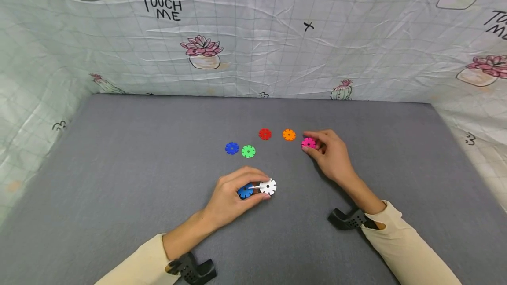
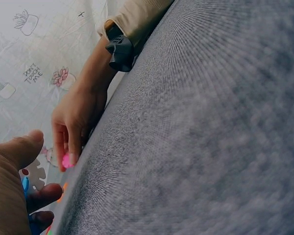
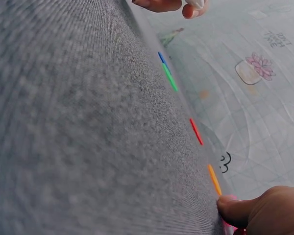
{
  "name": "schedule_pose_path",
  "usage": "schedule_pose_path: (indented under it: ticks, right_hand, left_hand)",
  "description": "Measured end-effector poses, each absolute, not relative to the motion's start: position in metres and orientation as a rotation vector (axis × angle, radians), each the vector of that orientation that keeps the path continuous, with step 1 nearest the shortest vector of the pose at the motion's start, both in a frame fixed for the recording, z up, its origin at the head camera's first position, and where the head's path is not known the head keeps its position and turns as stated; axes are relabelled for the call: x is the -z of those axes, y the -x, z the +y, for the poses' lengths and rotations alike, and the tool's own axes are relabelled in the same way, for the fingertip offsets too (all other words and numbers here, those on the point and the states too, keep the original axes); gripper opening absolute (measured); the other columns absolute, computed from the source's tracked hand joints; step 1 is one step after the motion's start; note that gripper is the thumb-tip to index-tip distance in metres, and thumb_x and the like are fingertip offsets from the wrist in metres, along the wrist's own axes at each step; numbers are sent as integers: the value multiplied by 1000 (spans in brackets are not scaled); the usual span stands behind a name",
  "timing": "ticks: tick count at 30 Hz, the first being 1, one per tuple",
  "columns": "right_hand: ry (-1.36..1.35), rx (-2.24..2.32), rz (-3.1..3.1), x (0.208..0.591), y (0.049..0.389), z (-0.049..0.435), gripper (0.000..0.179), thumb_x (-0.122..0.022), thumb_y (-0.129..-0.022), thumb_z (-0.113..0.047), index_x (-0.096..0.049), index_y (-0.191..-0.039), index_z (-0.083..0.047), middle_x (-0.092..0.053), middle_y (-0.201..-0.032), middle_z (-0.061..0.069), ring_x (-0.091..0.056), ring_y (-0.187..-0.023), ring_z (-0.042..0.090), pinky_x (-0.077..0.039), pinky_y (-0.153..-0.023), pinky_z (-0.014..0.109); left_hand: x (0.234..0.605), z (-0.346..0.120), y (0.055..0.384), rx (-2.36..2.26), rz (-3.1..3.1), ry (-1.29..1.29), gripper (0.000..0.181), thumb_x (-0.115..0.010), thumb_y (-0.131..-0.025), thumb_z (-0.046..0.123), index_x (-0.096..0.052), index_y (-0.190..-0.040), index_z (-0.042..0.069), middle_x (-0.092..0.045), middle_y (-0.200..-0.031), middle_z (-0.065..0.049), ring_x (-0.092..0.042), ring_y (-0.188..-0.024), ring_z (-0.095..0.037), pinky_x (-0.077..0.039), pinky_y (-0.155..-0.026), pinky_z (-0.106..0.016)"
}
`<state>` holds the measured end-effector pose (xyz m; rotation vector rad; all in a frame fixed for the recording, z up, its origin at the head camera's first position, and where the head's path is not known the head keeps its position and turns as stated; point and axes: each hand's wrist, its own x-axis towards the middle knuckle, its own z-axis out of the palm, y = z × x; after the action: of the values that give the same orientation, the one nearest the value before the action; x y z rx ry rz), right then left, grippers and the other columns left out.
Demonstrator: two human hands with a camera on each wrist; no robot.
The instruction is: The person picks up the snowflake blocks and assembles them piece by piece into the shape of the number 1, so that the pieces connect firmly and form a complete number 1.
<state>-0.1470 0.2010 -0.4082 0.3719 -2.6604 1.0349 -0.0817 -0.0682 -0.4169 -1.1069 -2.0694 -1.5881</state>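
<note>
My left hand [image 1: 229, 193] grips a small joined piece of notched plastic discs, its thumb and fingers curled round it. A blue disc [image 1: 245, 191] sits near the palm and a white disc [image 1: 270, 187] faces up at the fingertips. Between them runs a thin white strip, perhaps a disc seen edge-on. Farther right, my right hand [image 1: 334, 158] pinches a pink notched disc [image 1: 308, 143] between thumb and fingers, at or just above the table. In the left wrist view the white disc [image 2: 36, 172] is partly hidden by the left hand.
On the grey table [image 1: 138, 166] lie a loose blue disc [image 1: 232, 148], a green disc [image 1: 248, 151], a red disc [image 1: 265, 134] and an orange disc [image 1: 289, 134], the last just left of the right hand. A printed cloth [image 1: 253, 34] hangs behind.
</note>
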Motion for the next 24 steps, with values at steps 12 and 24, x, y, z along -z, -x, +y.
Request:
schedule_pose_path:
  ticks: [12,24]
  right_hand:
    - [-394,-1119,-2695,398,143,203,27,-73,-85,-10,-71,-112,-9,-68,-86,4,-62,-66,13,-47,-57,23]
    - [-401,-1811,-2602,376,116,180,25,-70,-88,-9,-67,-112,-6,-66,-88,9,-67,-77,26,-54,-67,35]
  left_hand:
    - [415,-69,82,1591,-2068,1083,31,-82,-74,2,-69,-103,5,-67,-100,-4,-63,-92,-15,-52,-77,-28]
    - [414,-69,84,1592,-2100,1049,31,-81,-75,5,-70,-103,5,-67,-100,-3,-63,-94,-14,-50,-80,-26]
